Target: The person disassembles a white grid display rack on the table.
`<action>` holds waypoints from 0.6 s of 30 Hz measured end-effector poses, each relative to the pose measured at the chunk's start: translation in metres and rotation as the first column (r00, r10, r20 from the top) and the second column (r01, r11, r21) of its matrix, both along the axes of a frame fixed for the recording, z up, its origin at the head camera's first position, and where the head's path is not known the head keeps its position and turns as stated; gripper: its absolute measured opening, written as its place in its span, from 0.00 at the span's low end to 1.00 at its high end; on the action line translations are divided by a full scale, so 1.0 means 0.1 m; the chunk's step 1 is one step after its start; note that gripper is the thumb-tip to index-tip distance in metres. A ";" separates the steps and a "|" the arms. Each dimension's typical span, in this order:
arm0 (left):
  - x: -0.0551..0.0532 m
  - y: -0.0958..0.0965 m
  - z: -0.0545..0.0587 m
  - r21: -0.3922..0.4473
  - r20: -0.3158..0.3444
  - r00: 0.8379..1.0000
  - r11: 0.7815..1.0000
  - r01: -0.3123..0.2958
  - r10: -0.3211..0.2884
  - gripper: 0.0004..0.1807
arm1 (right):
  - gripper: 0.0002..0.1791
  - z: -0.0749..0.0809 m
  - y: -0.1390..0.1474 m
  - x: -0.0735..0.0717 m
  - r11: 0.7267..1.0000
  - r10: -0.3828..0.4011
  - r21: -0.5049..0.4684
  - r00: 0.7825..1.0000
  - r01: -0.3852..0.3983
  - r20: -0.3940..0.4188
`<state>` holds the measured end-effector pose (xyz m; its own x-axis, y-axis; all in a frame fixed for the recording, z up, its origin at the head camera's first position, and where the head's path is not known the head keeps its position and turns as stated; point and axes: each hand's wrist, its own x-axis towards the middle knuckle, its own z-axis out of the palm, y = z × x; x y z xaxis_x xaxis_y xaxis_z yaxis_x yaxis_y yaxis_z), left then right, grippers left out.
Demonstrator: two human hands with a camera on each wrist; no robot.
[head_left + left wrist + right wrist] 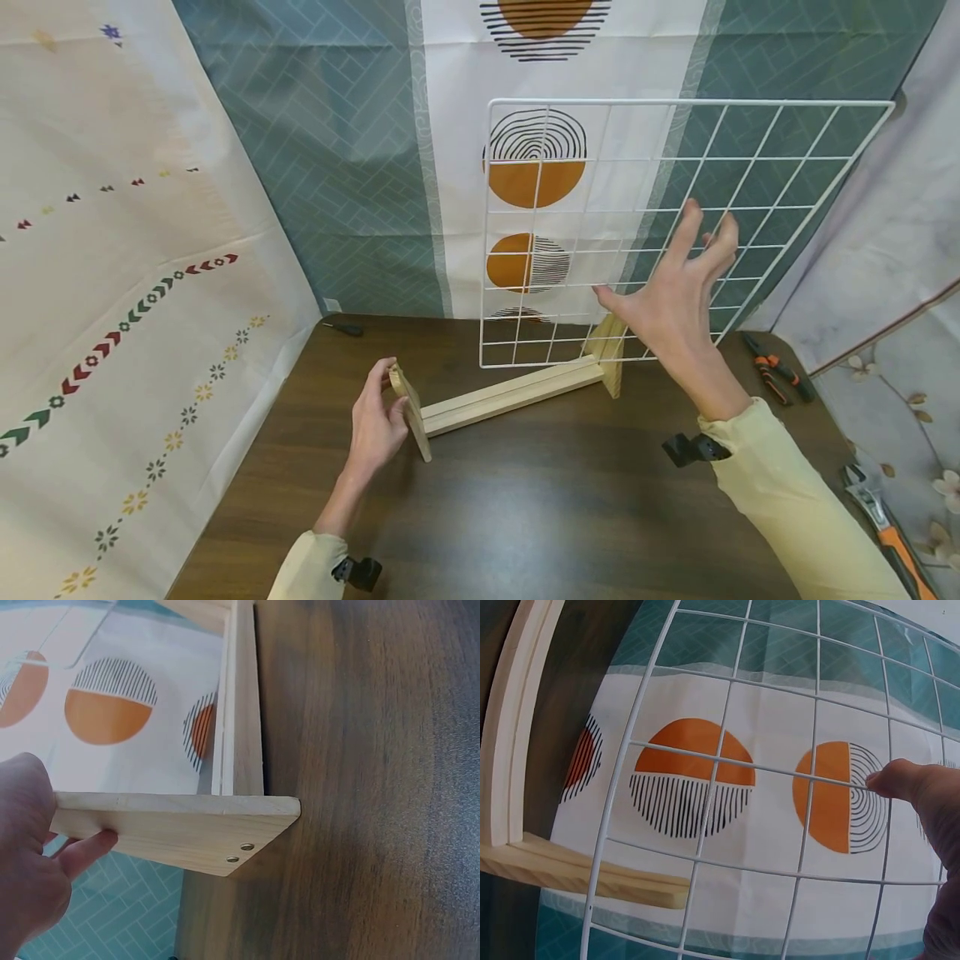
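Observation:
A light wooden stand (pixel 513 393) lies on the table, a long grooved bar joining two end boards. My left hand (pixel 378 421) grips the top of its near-left end board (pixel 172 825), thumb on one face and fingers on the other. Two metal screw heads (pixel 247 847) show low on that board. A white wire grid (pixel 585 158) is up on edge, its lower rim overlapping the far-right end board (pixel 611 354) in the head view. My right hand (pixel 678 304) holds the grid, its fingers bent and spread across the wires and its thumb by a crossing wire.
Orange-handled pliers (pixel 776 367) lie at the table's right edge, with an adjustable wrench (pixel 881 517) nearer me. A dark-handled small tool (pixel 345 329) rests at the back left. Patterned cloth (pixel 360 150) hangs behind the table and at both sides.

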<state>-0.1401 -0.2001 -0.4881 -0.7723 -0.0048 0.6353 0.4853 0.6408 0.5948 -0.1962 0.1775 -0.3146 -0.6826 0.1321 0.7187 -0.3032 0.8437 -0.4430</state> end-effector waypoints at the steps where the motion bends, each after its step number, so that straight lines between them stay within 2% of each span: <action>1: 0.00 0.00 0.00 -0.001 -0.005 1.000 1.000 -0.004 0.004 0.41 | 0.71 -0.01 0.01 0.00 1.000 -0.001 0.002 1.000 0.001 0.005; 8: 0.05 0.01 -0.01 0.003 -0.011 1.000 1.000 -0.021 0.021 0.41 | 0.71 -0.10 0.05 0.01 1.000 -0.016 0.023 0.999 0.015 0.045; 18: 0.12 0.01 -0.03 0.007 -0.018 0.999 0.999 -0.043 0.043 0.41 | 0.71 -0.22 0.11 0.01 0.999 0.001 0.034 1.000 -0.001 -0.001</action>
